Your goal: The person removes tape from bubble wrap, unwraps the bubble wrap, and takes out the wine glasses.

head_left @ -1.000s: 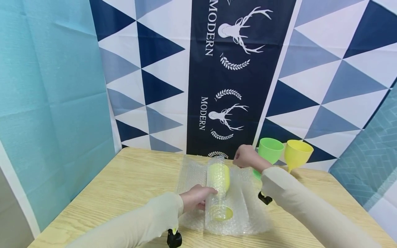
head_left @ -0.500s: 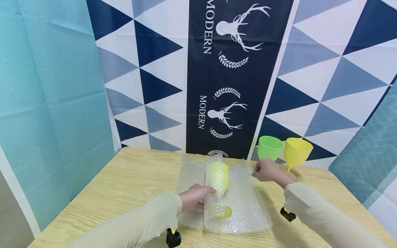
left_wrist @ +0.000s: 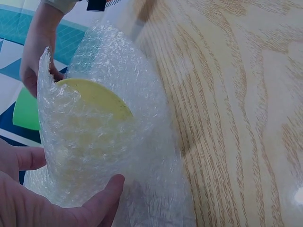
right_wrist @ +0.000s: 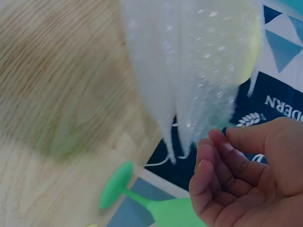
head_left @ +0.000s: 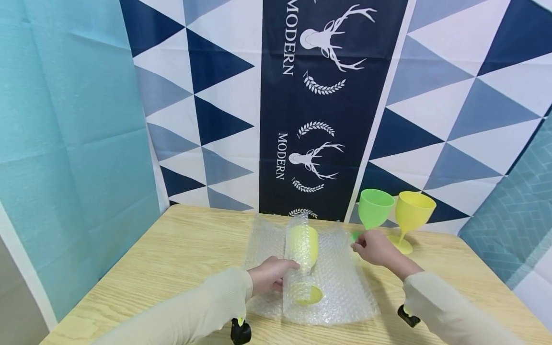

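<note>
A yellow goblet [head_left: 313, 247] lies on its side, bowl toward the back wall, partly covered by a fold of clear bubble wrap [head_left: 345, 297]. My left hand [head_left: 270, 275] grips this fold around the stem, thumb on top and fingers on the left side. In the left wrist view, the round yellow base [left_wrist: 94, 97] shows above the wrap. Beside the sheet's far right edge is my right hand [head_left: 377, 247], its fingers loosely curled and thumb near the index fingertip. The right wrist view shows nothing clear between the right fingers [right_wrist: 204, 151]; contact with the wrap is uncertain.
A green goblet [head_left: 375, 208] and another yellow goblet [head_left: 414, 211] stand upright at the table's back right, the green one just behind my right hand. The wooden table [head_left: 194, 249] ends at a patterned cloth wall [head_left: 224, 96].
My right hand has moved right and toward me, from behind the wrapped goblet to the sheet's right edge. The wrap's right flap now lies spread further right. The left hand has kept its hold.
</note>
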### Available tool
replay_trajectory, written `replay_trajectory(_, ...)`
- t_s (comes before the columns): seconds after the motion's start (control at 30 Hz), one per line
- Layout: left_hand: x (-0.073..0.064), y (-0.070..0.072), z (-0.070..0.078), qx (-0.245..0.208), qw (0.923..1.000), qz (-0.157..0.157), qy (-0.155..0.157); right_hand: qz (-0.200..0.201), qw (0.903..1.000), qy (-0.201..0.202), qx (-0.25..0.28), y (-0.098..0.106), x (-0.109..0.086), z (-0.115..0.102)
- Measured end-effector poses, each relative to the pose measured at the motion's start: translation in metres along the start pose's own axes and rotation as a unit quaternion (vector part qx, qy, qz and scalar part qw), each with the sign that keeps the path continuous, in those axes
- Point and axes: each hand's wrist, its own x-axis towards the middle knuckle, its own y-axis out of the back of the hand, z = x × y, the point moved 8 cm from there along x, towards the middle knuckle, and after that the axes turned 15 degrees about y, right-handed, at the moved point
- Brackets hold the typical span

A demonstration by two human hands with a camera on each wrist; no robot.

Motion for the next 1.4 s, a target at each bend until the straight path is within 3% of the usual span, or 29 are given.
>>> replay_trajectory(0.13,0.000,0.000,-0.001,0.003,1.0000,0.005,0.005,0.008,0.9998,0.016,0.004,0.002,0.004,-0.014)
replay_trajectory(0.3,0.000,0.001,-0.001,0.005,0.9999,0.012,0.007,-0.009,0.9963,0.085,0.016,-0.004,0.009,-0.047)
replay_trajectory(0.5,0.001,0.002,-0.002,0.012,0.9996,0.020,0.012,-0.087,0.9797,0.172,0.055,-0.029,0.000,-0.087)
replay_trajectory(0.67,0.001,0.004,-0.003,0.018,0.9991,0.033,0.022,-0.103,0.9664,0.226,0.065,-0.046,-0.013,-0.107)
replay_trajectory(0.97,0.000,0.004,-0.002,0.020,0.9990,0.032,0.023,-0.113,0.9635,0.241,0.029,-0.056,-0.023,-0.106)
replay_trajectory(1.13,0.000,0.004,-0.004,0.030,0.9985,0.038,0.026,-0.114,0.9676,0.225,0.004,-0.058,-0.028,-0.097)
replay_trajectory(1.4,-0.001,0.004,-0.005,0.036,0.9981,0.039,0.032,-0.105,0.9718,0.211,0.006,-0.057,-0.041,-0.079)
